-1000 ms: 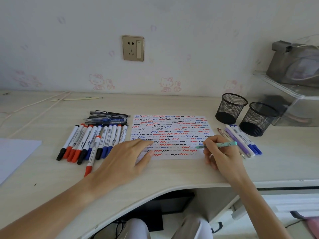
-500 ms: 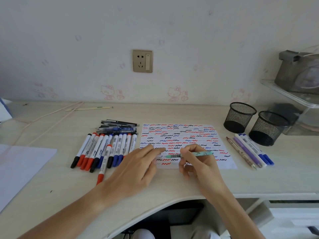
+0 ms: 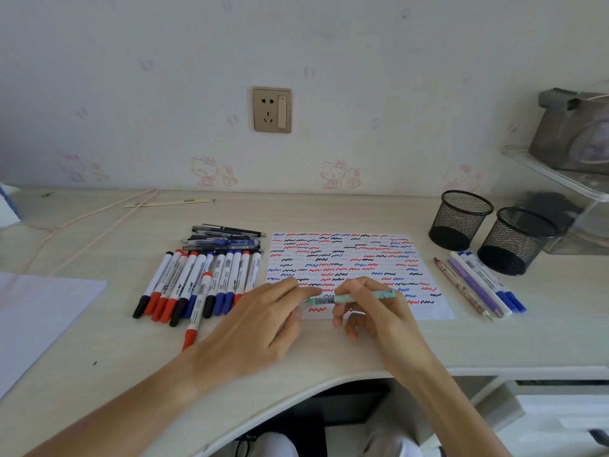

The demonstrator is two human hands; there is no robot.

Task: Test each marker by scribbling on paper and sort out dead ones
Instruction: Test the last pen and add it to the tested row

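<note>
Honestly pretty far along: the paper (image 3: 359,258) is packed with squiggles. The right hand (image 3: 372,311) pinches a teal pen (image 3: 356,297) over its near edge, the left hand (image 3: 260,321) presses flat beside it, fingers straight. Four pens (image 3: 478,285) wait on the right.

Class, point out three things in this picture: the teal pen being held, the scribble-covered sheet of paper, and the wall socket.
teal pen (image 3: 365,296): head view, on the barrel beside the right hand.
sheet of paper (image 3: 346,255): head view, on its scribbled middle.
wall socket (image 3: 272,109): head view, on the faceplate's centre.
</note>
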